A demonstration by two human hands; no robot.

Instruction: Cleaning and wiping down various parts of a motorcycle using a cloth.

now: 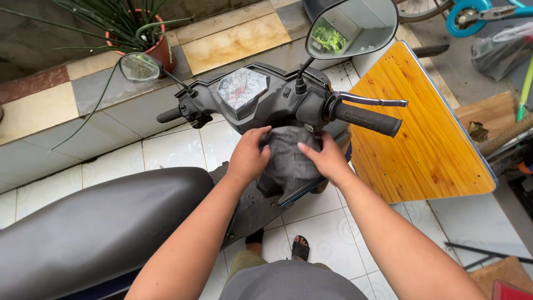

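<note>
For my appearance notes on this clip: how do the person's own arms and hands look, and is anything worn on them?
Both forearms are bare with no sleeves in view. The left hand and right hand wear no gloves; no rings, watch or wristband show. Fingernails are short and unpainted.
</note>
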